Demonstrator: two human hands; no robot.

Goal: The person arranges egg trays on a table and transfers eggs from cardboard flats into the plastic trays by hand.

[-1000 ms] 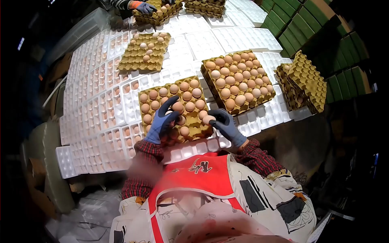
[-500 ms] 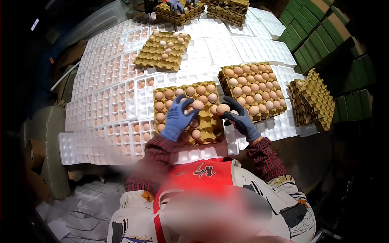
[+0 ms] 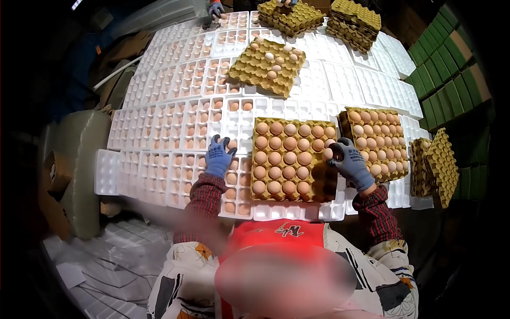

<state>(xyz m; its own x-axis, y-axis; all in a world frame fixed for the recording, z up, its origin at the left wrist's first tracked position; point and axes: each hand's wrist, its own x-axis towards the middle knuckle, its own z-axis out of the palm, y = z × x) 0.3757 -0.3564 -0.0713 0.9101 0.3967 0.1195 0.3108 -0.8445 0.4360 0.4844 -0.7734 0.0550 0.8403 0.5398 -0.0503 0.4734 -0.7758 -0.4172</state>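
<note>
My left hand (image 3: pixel 219 158), in a blue-grey glove, is over a white egg tray (image 3: pixel 260 213). Its fingers and thumb curl round a brown egg (image 3: pixel 232 144) at a pocket of that tray. A yellow-brown pulp egg tray (image 3: pixel 322 186) lies before me, with rows of eggs filling its left and middle and bare pockets at its lower right. At the right edge of the pulp tray, my gloved right hand (image 3: pixel 353 164) pinches another egg (image 3: pixel 327 154). Whether more eggs are inside either palm is hidden.
A full pulp tray stack (image 3: pixel 378 139) stands on the right, beside tilted pulp trays (image 3: pixel 442 167). Further back lies a part-filled pulp tray (image 3: pixel 260 74). White trays cover the table. Another person's gloved hand (image 3: pixel 216 9) is at the far edge. Green boxes (image 3: pixel 451 95) line the right.
My left hand has gone left from above the pulp tray to the white tray. My right hand stays by the pulp tray's right side, still with an egg. The view has turned left.
</note>
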